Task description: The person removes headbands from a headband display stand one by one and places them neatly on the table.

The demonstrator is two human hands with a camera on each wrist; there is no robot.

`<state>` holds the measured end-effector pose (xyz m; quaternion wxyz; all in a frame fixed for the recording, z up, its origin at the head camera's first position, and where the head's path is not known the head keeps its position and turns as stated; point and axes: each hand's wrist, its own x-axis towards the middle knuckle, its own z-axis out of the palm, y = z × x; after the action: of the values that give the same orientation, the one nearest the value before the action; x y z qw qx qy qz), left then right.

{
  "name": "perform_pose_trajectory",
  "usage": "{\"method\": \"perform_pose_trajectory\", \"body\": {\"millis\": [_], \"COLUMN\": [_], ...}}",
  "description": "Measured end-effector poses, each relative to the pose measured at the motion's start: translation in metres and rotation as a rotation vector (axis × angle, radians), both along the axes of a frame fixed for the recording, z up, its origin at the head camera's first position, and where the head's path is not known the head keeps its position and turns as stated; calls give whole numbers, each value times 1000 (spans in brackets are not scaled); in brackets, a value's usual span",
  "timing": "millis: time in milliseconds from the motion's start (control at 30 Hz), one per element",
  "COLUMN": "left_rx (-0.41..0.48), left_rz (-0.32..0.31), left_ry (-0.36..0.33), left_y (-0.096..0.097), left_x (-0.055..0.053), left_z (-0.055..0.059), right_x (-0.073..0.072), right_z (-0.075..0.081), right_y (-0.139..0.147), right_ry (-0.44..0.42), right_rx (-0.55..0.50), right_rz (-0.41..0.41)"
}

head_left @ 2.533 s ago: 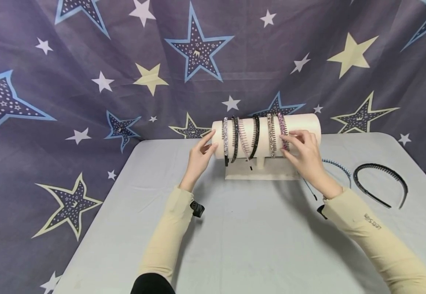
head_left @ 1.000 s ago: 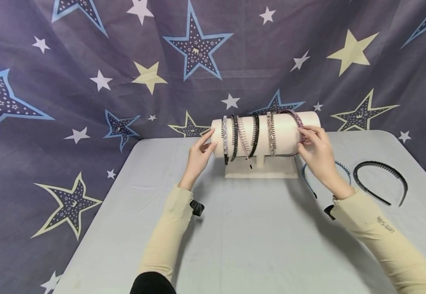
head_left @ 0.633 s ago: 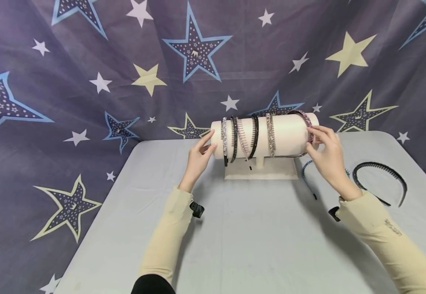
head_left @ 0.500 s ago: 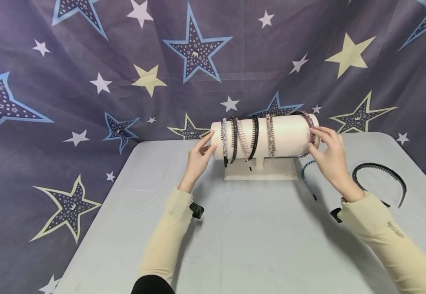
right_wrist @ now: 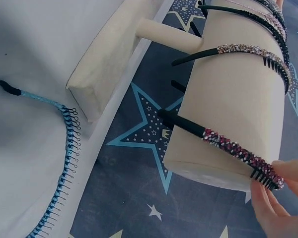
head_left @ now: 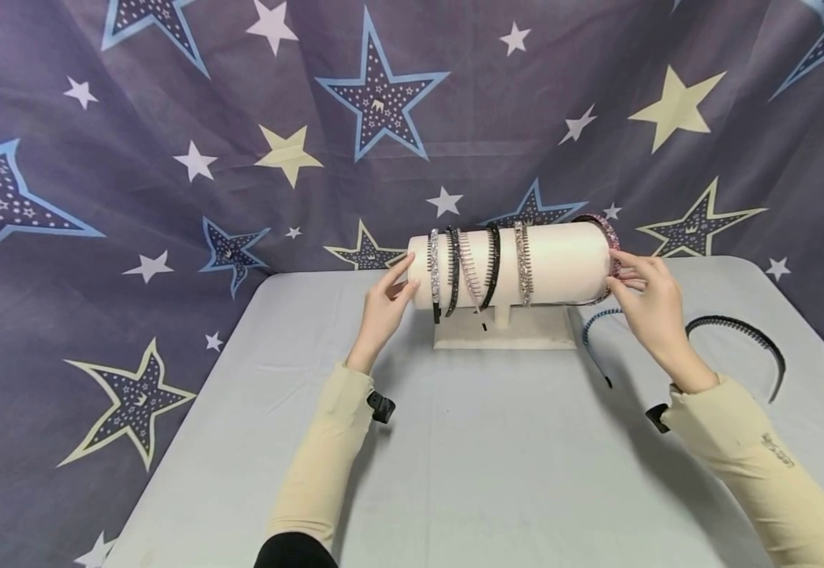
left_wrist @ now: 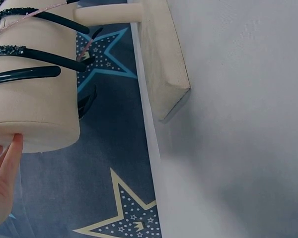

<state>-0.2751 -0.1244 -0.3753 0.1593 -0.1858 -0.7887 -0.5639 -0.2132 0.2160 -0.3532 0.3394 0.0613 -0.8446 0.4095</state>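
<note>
My right hand (head_left: 649,308) pinches a headband set with pink and purple stones (right_wrist: 238,153) between thumb and fingers. The headband slants around the right end of a cream display roll (head_left: 568,264); in the head view part of it stands out past that end. Against the roll's left end, the fingertips of my left hand (head_left: 383,308) rest with fingers nearly straight. Between the hands the roll carries a silver headband (head_left: 435,268), a black one (head_left: 453,272), a pale pink toothed one (head_left: 469,264), another black one (head_left: 493,264) and a champagne-stoned one (head_left: 523,264).
The roll stands on a post and flat base (head_left: 504,338) near the back of the grey-covered table (head_left: 455,465). A blue headband (head_left: 594,335) lies right of the base, partly behind my right hand. Farther right lies a black toothed headband (head_left: 760,338). A star-patterned curtain (head_left: 227,181) hangs behind.
My right hand has slid the pink-stoned headband rightward along the roll, from beside the champagne one to the right end. The left hand has kept its place.
</note>
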Motion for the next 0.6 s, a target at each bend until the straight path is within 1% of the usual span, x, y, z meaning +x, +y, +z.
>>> {"method": "perform_pose_trajectory", "body": {"millis": [33,133,267,400,600], "left_rx": [3,7,1,-4,11], "left_rz": [-1,-7,-12,-11,-14], "left_ry": [2,-7,-16,-17,-18], "left_y": [0,3,6,6,6], "left_x": [0,9,21,22,23], "left_z": [0,11,26,26,26], "right_x": [0,1,1,1,0], "right_z": [0,1,3,4,4], "right_y": [0,1,2,3,8], "right_ry": [-5,-10,-37,-72,-120], "right_rx": [-5,-21,-66,-113,-152], "right_rz": [-1,-3,12,25,5]}}
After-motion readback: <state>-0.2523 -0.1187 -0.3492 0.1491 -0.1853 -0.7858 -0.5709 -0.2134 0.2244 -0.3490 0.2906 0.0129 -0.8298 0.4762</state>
